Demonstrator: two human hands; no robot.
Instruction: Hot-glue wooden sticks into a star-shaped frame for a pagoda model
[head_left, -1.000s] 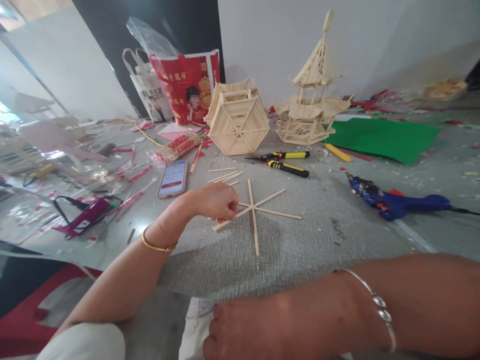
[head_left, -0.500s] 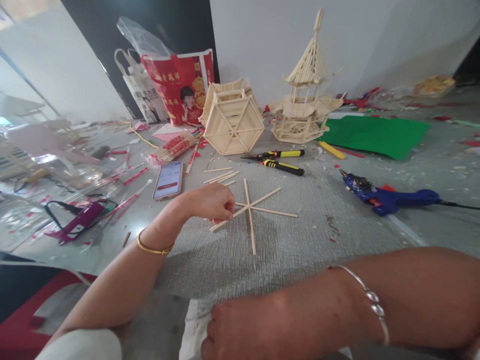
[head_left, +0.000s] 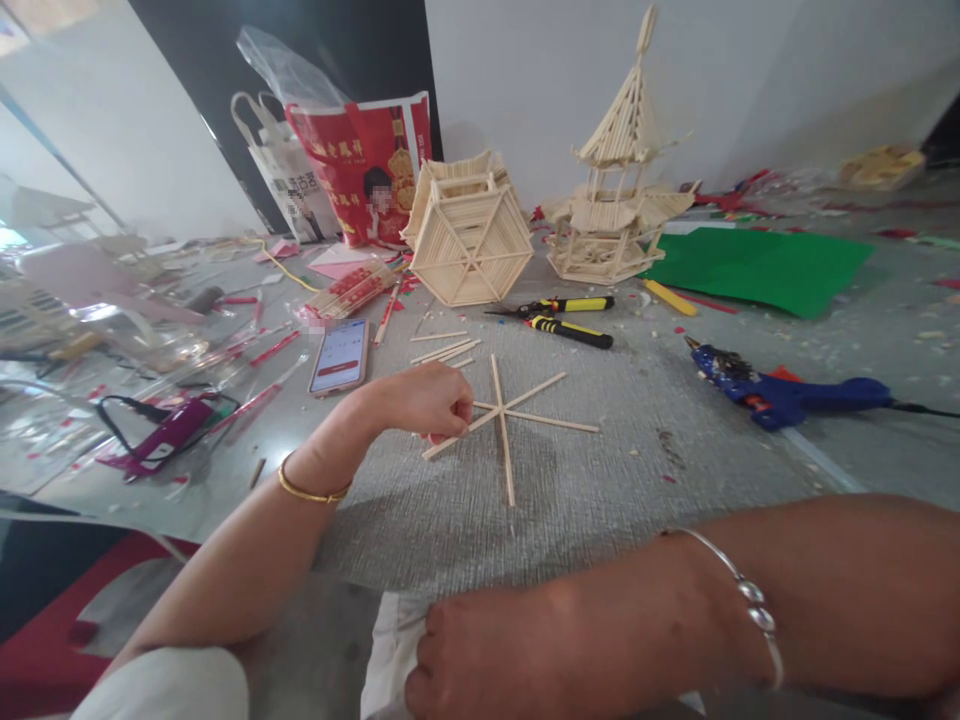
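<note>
A six-armed star of thin wooden sticks (head_left: 540,417) lies flat on the grey table. My left hand (head_left: 431,402) rests over its left arms, fingers curled; what they hold, if anything, is hidden. Near the lower edge, my right hand (head_left: 465,655) is closed with its knuckles up, touching white cloth (head_left: 386,650); its fingertips are out of sight. Several loose sticks (head_left: 448,350) lie just beyond my left hand. Behind them stands a hexagonal stick frame (head_left: 472,245), tipped on its side, beside an upright stick pagoda (head_left: 611,215).
Pliers with yellow and black handles (head_left: 574,332) lie behind the star. A blue glue gun (head_left: 795,393) is at the right, near a green sheet (head_left: 757,268). A phone (head_left: 340,357), a purple device (head_left: 157,437) and a red bag (head_left: 360,170) are at the left.
The whole view has shifted slightly, with the table items a little further right and up. Both hands keep nearly the same pose.
</note>
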